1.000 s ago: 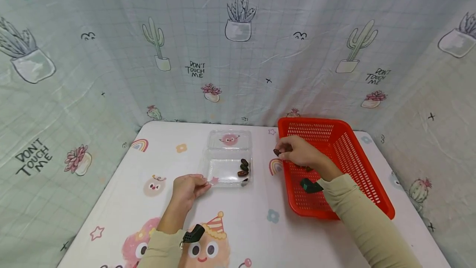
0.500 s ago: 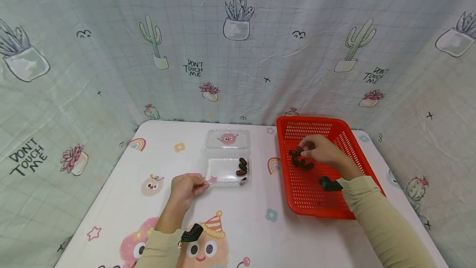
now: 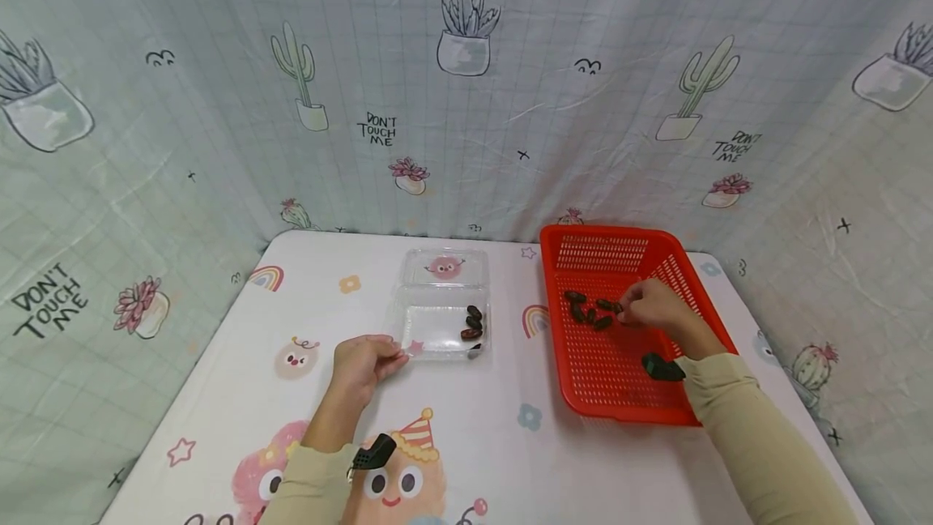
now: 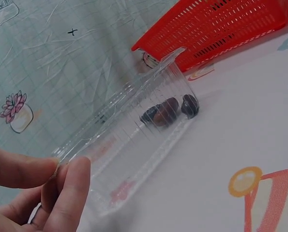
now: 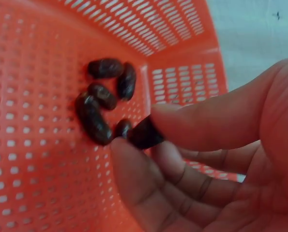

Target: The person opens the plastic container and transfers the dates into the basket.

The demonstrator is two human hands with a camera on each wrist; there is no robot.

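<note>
A clear plastic clamshell box [image 3: 430, 329] lies with its lid folded back on the table. Several dark brown dates [image 3: 474, 322] line its right side, also seen through the wall in the left wrist view. My left hand [image 3: 360, 367] pinches the box's near left rim between thumb and fingers. Over at the right, my right hand [image 3: 656, 306] reaches into a red plastic basket [image 3: 619, 391]. In the right wrist view, thumb and forefinger pinch a dark date [image 5: 146, 134]. Several more dates [image 5: 93, 118] lie loose on the basket floor beside the fingertips.
The basket's raised walls [image 3: 692, 286] surround the right hand. A white table with cartoon prints [image 3: 496, 444] lies under everything. Behind and at both sides hangs a patterned curtain [image 3: 510, 104].
My right hand, with a date in its fingers over the basket's left rim a second ago, has moved right into the basket among the dates. The left hand still holds the box rim.
</note>
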